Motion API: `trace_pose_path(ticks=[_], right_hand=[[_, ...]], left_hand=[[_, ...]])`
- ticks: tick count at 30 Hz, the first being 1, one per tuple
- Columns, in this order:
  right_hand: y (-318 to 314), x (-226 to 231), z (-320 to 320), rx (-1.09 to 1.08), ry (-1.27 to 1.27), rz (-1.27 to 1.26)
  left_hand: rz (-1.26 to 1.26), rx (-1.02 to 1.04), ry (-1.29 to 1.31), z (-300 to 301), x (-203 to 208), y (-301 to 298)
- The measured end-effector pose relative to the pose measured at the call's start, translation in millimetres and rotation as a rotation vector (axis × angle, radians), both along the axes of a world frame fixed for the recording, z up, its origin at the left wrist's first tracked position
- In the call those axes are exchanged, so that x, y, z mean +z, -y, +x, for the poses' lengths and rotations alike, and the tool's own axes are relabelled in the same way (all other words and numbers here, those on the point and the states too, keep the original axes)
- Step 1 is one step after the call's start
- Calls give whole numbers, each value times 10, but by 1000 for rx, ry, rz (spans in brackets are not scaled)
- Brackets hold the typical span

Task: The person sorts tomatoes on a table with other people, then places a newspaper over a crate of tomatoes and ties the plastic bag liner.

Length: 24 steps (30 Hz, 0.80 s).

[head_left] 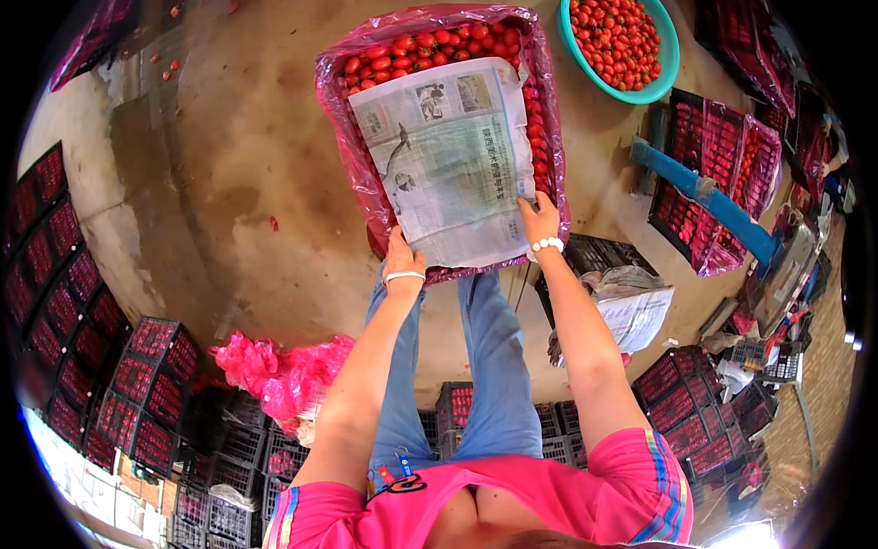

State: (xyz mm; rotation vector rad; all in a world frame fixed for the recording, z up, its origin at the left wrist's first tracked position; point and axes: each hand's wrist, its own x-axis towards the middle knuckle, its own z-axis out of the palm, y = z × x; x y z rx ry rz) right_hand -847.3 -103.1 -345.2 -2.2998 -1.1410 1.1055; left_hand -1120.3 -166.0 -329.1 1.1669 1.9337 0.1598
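Pink-sleeved arms reach down past blue-jeaned legs to a crate (pixel 361 183) lined with pink plastic and filled with small red tomatoes (pixel 416 48). Both hands press a sheet of newspaper (pixel 448 156) flat over the fruit — the left hand (pixel 402 252) lies open on the sheet's near edge, the right hand (pixel 541 218) lies open on its near right corner. Just beyond the crate, a teal basin (pixel 666 78) of tomatoes stands on the concrete floor (pixel 229 165) — black crates (pixel 146 384) stacked around.
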Motion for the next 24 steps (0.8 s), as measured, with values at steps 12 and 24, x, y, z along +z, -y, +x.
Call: trace_pose_path(ticks=[12,24], right_hand=[[-174,-24,-520,658,412,151],[300,-504,906,-674,-769,-578]], left_hand=[[285,-921,-288,170,-225,-1952],[-330,1173,891,-983,-873,-711]])
